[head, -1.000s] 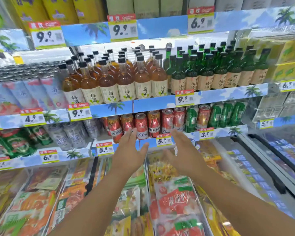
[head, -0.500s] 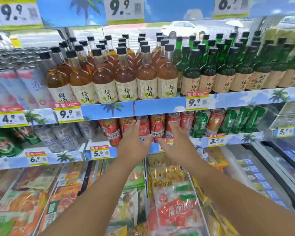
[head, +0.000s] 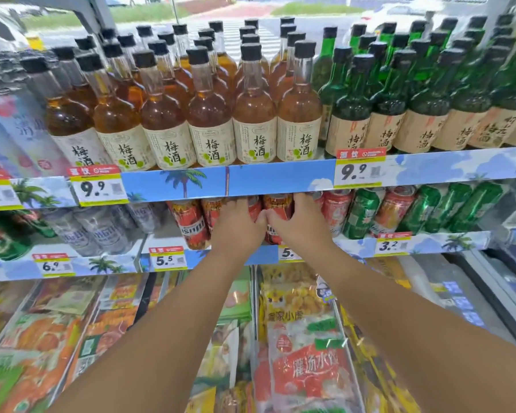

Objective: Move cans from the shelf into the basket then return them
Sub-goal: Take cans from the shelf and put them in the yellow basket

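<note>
Left hand (head: 236,231) and right hand (head: 303,226) side by side, thumbs touching, each with fingers curled around a red can (head: 277,213) in the row at the front edge of the can shelf (head: 429,242); amber bottles (head: 210,114) above

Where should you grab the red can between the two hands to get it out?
Hold the red can round its middle, coming straight in from the front. It stands upright with the shelf above close over its top and cans tight on both sides, so only its front is free.
</note>
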A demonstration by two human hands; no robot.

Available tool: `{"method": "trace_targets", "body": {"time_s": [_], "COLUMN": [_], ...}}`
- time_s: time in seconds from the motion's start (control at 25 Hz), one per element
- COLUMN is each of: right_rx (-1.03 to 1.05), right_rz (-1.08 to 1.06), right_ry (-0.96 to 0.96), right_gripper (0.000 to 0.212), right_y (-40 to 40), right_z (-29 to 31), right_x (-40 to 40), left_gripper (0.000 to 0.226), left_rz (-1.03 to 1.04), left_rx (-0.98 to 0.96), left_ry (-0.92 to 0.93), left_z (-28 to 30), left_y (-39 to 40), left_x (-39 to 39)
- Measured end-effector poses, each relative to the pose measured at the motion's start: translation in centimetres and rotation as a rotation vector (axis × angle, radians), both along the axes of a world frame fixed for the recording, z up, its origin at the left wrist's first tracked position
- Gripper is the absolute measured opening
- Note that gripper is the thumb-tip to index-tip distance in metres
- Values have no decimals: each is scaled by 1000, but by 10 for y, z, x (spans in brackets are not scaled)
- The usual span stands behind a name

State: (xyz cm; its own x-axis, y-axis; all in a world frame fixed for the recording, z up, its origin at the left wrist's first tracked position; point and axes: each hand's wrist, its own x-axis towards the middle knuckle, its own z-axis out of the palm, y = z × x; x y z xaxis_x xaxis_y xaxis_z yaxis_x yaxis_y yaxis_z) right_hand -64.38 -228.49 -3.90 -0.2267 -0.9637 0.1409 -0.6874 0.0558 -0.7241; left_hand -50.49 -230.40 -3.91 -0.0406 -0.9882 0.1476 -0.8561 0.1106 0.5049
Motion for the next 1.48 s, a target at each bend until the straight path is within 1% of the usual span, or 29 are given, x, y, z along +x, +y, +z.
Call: {"method": "trace_targets", "body": {"time_s": [0.12, 0.24, 0.32, 0.36, 0.52, 0.6, 0.64, 0.76, 0.84, 0.88, 0.96, 1.08, 1.2, 1.32, 1.4, 1.48], "right_rx": [-14, 8, 22, 6, -87, -121, -139, -164, -117, -89, -74, -77, -80, -112, -102, -76], "right_rz": [-2, 19, 37, 51, 117, 134, 138, 147, 145, 143, 141, 150, 169, 183, 186, 185], "right_ry": [39, 58, 95, 109, 89, 97, 98, 108, 164, 176, 116, -24, -48, -115, -129, -131], "right_gripper": [49, 33, 30, 33, 62, 68, 70, 70, 65, 64, 65, 70, 76, 70, 64, 64], "right_y": [-14, -26, -32, -35, -38, -37, -36, -31, -27, -24, -19, -13, -2, 11, 20, 30], "right_z": [-1, -4, -9, -12, -24, -26, -25, -22, -23, -23, -23, -21, -19, -11, -4, 5], "right_x": [-1, -3, -4, -5, -10, -11, -12, -14, -17, -17, -18, -21, -21, -18, -16, -12], "left_gripper": [51, 56, 52, 49, 47, 50, 54, 77, 83, 84, 82, 77, 69, 63, 60, 57], "left_rz": [5, -19, -34, -42, -64, -52, -38, -38, -15, 4, 27, 20, 26, -24, -70, -78], "left_rx": [6, 5, -23, -44, -115, -103, -98, -151, -143, -109, -56, -11, -15, -35, -15, -3], "left_ry": [-7, 22, 24, 28, 67, 44, 36, 68, 144, 196, 307, 388, 444, 512, 512, 520], "left_z": [-5, -13, -16, -17, -22, -26, -28, -31, -36, -38, -42, -40, -31, -22, -16, -12], "left_y": [-13, -21, -22, -23, -23, -23, -22, -11, -8, -7, -7, -5, 1, 7, 14, 22], "left_x": [-3, -3, -2, -1, 4, 6, 6, 4, 5, 6, 8, 12, 17, 26, 33, 39]}}
